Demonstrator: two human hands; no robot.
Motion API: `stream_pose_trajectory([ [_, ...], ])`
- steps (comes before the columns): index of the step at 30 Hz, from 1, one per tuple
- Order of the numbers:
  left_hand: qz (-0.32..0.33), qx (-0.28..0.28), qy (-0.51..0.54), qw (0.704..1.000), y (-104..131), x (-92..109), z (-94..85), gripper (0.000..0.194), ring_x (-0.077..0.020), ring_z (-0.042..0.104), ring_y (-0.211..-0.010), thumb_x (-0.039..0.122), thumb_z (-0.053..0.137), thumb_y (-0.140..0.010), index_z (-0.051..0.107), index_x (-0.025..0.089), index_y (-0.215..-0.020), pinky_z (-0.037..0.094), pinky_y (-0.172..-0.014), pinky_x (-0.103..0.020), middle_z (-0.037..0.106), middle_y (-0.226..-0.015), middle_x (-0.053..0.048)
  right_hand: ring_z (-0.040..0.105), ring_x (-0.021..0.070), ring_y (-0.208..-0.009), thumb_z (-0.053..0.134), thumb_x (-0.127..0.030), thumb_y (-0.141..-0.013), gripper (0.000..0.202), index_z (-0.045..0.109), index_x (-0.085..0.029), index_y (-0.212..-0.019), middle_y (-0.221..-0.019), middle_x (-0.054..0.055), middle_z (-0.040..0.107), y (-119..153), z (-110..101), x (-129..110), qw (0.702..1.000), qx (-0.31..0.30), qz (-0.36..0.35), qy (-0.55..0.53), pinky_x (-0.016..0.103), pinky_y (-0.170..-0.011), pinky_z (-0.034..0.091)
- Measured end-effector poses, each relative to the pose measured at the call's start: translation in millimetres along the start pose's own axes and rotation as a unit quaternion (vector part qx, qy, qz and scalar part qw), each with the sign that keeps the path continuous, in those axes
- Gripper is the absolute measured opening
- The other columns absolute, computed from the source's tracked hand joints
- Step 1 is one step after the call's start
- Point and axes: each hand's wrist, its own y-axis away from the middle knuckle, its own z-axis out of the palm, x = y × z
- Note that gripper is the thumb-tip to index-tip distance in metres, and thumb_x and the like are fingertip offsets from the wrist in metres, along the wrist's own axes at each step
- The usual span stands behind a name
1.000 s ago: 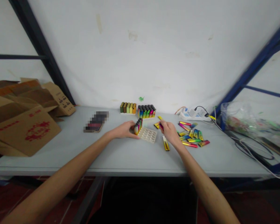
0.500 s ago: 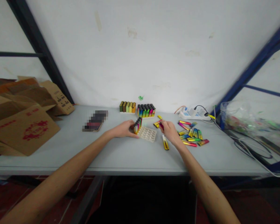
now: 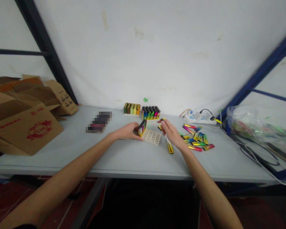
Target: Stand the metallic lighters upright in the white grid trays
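Observation:
A white tray [image 3: 153, 137] with rows of round-edged slots lies on the grey table. Several shiny lighters [image 3: 141, 128] stand upright along its left side. My left hand [image 3: 131, 131] is wrapped round that left end, thumb at the front edge. Just right of the tray, my right hand [image 3: 168, 129] is closed in a pinch on a lighter, whose dark top [image 3: 162, 120] shows at the fingertips. One gold lighter [image 3: 170, 147] lies below the right hand. Further right, a loose pile of colourful lighters [image 3: 197, 137] lies on the table.
Two filled lighter trays, one greenish-orange [image 3: 132, 109] and one multicoloured [image 3: 151, 113], stand by the wall. A power strip [image 3: 200, 118] with cables is at the back right. Cardboard boxes [image 3: 30, 130] sit at the left, beside a pixelated item [image 3: 99, 122]. Plastic bags [image 3: 245, 124] lie far right.
My right hand has shifted slightly and turned the lighter, so its dark top now shows. My left hand stays at the tray. The view has moved slightly.

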Motion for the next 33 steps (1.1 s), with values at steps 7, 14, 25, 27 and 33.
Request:
stream_pose_trajectory([
  [7, 0.010, -0.002, -0.008, 1.000, -1.9, -4.2, 1.7, 0.066, -0.0305, 0.066, -0.088, 0.074, 0.085, -0.062, 0.070, 0.019, -0.096, 0.051, -0.076, -0.036, 0.071, -0.098, -0.008, 0.075, 0.0242, -0.090, 0.063, -0.059, -0.096, 0.039, 0.062, -0.021, -0.105, -0.093, 0.008, 0.080, -13.3, -3.3, -8.6, 1.000, -0.011, -0.014, 0.024, 0.034, -0.083, 0.054],
  [14, 0.022, -0.004, -0.029, 0.999, -1.0, -2.5, 1.1, 0.063, -0.0287, 0.064, -0.087, 0.072, 0.082, -0.067, 0.072, 0.018, -0.098, 0.051, -0.076, -0.035, 0.068, -0.097, -0.008, 0.079, 0.0263, -0.077, 0.065, -0.062, -0.096, 0.040, 0.059, -0.023, -0.096, -0.080, 0.007, 0.081, -50.2, 19.2, -7.5, 0.993, -0.006, -0.031, 0.113, 0.032, -0.069, 0.055],
  [25, 0.019, -0.007, -0.045, 0.999, -1.5, -1.4, 1.0, 0.063, -0.0283, 0.065, -0.089, 0.071, 0.083, -0.066, 0.071, 0.017, -0.096, 0.051, -0.076, -0.034, 0.068, -0.100, -0.008, 0.078, 0.0235, -0.074, 0.071, -0.056, -0.094, 0.033, 0.059, -0.025, -0.097, -0.082, 0.005, 0.080, -45.9, 39.4, 24.9, 0.992, 0.002, -0.098, 0.078, 0.033, -0.067, 0.061],
  [27, 0.015, -0.008, -0.042, 0.999, -0.5, -0.6, 0.5, 0.062, -0.0277, 0.065, -0.088, 0.070, 0.083, -0.067, 0.071, 0.017, -0.096, 0.051, -0.076, -0.034, 0.068, -0.100, -0.007, 0.077, 0.0233, -0.073, 0.073, -0.052, -0.093, 0.031, 0.059, -0.024, -0.094, -0.082, 0.006, 0.080, -47.5, 41.5, 24.6, 0.990, 0.013, -0.105, 0.092, 0.033, -0.068, 0.060],
  [33, 0.018, -0.015, -0.027, 0.999, 0.5, -0.9, 0.2, 0.062, -0.0269, 0.066, -0.088, 0.070, 0.082, -0.069, 0.071, 0.017, -0.099, 0.052, -0.078, -0.034, 0.069, -0.102, -0.007, 0.074, 0.0219, -0.072, 0.074, -0.054, -0.092, 0.035, 0.057, -0.024, -0.085, -0.080, 0.005, 0.078, -50.6, 39.3, 26.3, 0.990, 0.003, -0.120, 0.073, 0.032, -0.067, 0.058],
])
